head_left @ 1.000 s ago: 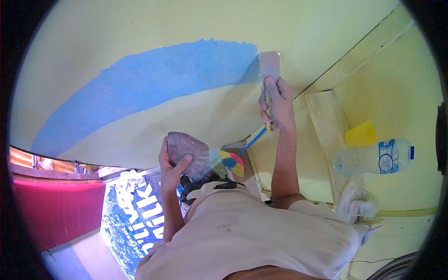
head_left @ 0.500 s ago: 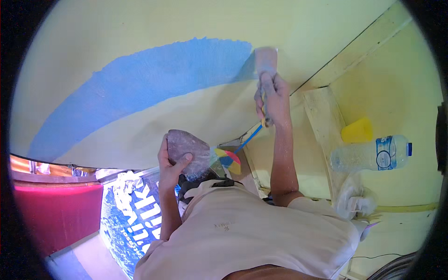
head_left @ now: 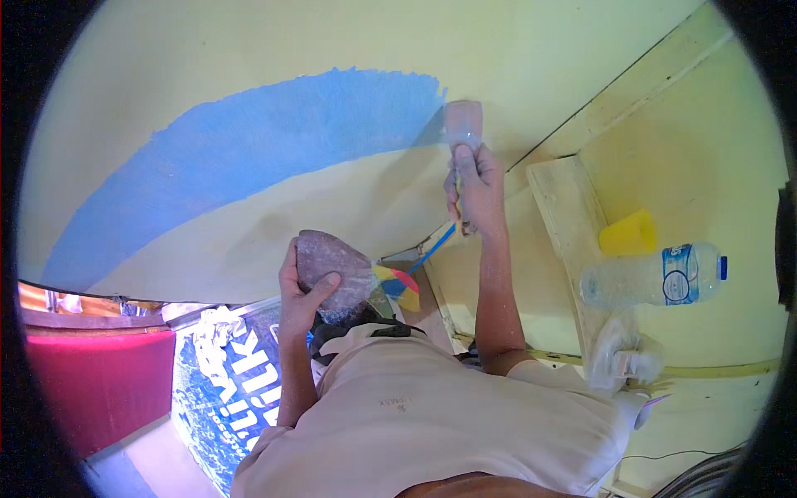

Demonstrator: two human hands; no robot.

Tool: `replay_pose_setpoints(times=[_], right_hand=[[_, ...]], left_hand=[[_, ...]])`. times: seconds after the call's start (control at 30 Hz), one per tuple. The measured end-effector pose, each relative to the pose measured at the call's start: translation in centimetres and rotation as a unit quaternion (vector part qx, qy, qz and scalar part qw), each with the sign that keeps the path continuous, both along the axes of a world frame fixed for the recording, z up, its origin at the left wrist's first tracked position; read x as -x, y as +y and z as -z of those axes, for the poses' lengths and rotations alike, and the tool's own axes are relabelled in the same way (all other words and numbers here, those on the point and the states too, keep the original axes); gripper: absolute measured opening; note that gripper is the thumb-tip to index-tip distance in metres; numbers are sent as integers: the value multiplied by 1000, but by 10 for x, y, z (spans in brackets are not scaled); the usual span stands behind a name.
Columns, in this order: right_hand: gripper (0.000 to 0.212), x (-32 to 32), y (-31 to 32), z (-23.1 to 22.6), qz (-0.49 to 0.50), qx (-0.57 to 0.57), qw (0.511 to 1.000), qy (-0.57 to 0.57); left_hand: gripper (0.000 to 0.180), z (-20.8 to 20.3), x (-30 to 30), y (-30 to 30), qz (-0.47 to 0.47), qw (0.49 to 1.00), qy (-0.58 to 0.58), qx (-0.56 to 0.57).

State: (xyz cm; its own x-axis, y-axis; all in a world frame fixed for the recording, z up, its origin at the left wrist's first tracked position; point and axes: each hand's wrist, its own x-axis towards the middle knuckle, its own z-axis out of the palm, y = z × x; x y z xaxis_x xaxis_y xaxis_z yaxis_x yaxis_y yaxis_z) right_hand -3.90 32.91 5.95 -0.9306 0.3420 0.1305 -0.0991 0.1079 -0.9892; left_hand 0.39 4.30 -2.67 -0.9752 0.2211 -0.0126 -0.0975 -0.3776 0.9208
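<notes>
My right hand point(head_left: 479, 189) grips a wide flat paintbrush point(head_left: 463, 120) by its handle, fingers wrapped round it. The pale, pinkish bristles point up, beside the right end of a broad curved band of blue paint point(head_left: 249, 137) on the pale yellow wall point(head_left: 274, 217). I cannot tell whether the bristles touch the wall. Lower and to the left, my left hand point(head_left: 303, 290) is closed on a dusty brownish-purple sheet point(head_left: 334, 264) that looks like sandpaper, the thumb across its front. Pale dust coats my fingers and right forearm.
On the right, a clear water bottle point(head_left: 650, 275) and a yellow cup point(head_left: 628, 233) are by a pale wooden ledge point(head_left: 566, 207). Crumpled clear plastic point(head_left: 618, 353) lies below them. A multicoloured object point(head_left: 398, 288) shows beyond my left hand. At lower left are a red panel point(head_left: 100, 382) and a blue-white printed sheet point(head_left: 220, 390).
My right hand has brought the brush slightly down the wall, near the blue band's right end. My left hand keeps its hold on the sheet. The whole view has shifted slightly.
</notes>
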Motion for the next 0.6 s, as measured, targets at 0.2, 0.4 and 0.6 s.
replay_pose_setpoints(times=[0.2, 0.4, 0.6], right_hand=[[26, 10, -4, -11, -4, 12, 999, 33], [28, 10, -7, -19, 2, 1, 1000, 25], [29, 9, -13, -25, 1, 8, 1000, 13]], left_hand=[[83, 15, 2, 1, -24, 1000, -9, 15], [83, 9, 6, 1, -25, 1000, 7, 17], [79, 4, 10, 0, -5, 1000, 12, 14]])
